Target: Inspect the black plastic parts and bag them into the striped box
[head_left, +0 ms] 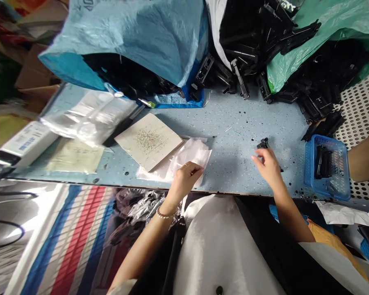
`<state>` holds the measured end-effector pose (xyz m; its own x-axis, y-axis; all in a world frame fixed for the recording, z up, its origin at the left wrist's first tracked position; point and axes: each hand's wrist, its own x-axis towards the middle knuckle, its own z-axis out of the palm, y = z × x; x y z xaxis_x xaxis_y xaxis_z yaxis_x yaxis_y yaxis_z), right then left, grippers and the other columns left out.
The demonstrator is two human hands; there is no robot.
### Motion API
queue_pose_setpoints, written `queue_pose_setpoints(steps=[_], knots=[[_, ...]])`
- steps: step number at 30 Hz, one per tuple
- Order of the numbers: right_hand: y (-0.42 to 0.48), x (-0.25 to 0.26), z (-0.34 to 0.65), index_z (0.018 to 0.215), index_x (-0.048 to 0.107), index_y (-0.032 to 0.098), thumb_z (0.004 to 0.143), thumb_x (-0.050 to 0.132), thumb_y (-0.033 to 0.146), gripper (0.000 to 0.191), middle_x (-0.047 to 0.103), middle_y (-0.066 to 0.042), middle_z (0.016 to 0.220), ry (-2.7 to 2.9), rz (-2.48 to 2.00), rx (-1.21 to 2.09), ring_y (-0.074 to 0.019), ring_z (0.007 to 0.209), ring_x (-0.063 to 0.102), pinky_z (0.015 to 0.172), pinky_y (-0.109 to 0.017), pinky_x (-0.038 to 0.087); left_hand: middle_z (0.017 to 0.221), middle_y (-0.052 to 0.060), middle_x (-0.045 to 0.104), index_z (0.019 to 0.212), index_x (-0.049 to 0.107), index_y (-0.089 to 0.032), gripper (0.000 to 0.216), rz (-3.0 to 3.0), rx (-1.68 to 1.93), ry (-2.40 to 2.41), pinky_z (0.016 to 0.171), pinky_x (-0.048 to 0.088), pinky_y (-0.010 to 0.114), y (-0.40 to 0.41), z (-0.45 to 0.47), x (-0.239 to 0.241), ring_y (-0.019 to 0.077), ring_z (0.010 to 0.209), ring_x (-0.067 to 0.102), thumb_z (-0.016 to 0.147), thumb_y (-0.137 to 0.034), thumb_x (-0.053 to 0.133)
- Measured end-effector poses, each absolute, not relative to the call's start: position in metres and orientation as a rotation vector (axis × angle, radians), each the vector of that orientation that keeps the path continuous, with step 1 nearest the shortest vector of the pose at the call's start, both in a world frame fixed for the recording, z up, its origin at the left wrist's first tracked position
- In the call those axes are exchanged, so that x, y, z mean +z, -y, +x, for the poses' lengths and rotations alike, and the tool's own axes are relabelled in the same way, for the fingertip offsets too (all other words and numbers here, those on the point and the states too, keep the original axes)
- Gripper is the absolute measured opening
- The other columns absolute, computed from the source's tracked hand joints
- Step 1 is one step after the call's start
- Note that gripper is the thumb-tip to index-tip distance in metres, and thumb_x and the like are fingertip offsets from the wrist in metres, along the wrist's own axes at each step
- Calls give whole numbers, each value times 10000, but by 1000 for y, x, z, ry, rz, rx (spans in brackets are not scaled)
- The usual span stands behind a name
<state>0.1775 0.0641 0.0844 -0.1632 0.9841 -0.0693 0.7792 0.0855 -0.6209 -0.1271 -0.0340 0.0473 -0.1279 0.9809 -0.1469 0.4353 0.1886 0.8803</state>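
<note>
My left hand [186, 178], with a beaded bracelet at its wrist, is over a stack of thin clear plastic bags [192, 153]. Its thumb and fingertips are pinched together; whatever lies between them is too small to make out. My right hand [268, 166] is above the blue speckled table [227, 147], its thumb and index finger a little apart. Just beyond its fingers lies a small black plastic part [263, 143], partly hidden by the hand. I cannot tell whether they touch.
A square board [150, 141] with tiny metallic bits lies left of the bags. Blue [135, 37] and green [326, 24] sacks spill black parts [240, 78] along the back. A blue basket [326, 192] holding black parts stands right, and a plastic-wrapped bundle [92, 114] lies left.
</note>
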Motion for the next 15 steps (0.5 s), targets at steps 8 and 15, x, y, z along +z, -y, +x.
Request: queue_pose_setpoints(steps=[8,15], knots=[[-32,44,71,853,635,202,880,611,610,410,591,29,746,1671,-1232,1813,-116,655,504,614,-243,401,651,-39,554,675,564,-175,370,723,1159,-1271,506,369,207,24,-99,46,75,551,472,641,-360,883],[-67,57,135,964,671,225,962,535,557,359,705,-37,858,1971,-1502,1292,-190,787,645,723,-297,480,934,31,628,803,485,-206,245,968,1363,-1456,706,534,264,23,-108,42,126,794,617,793,-252,725]])
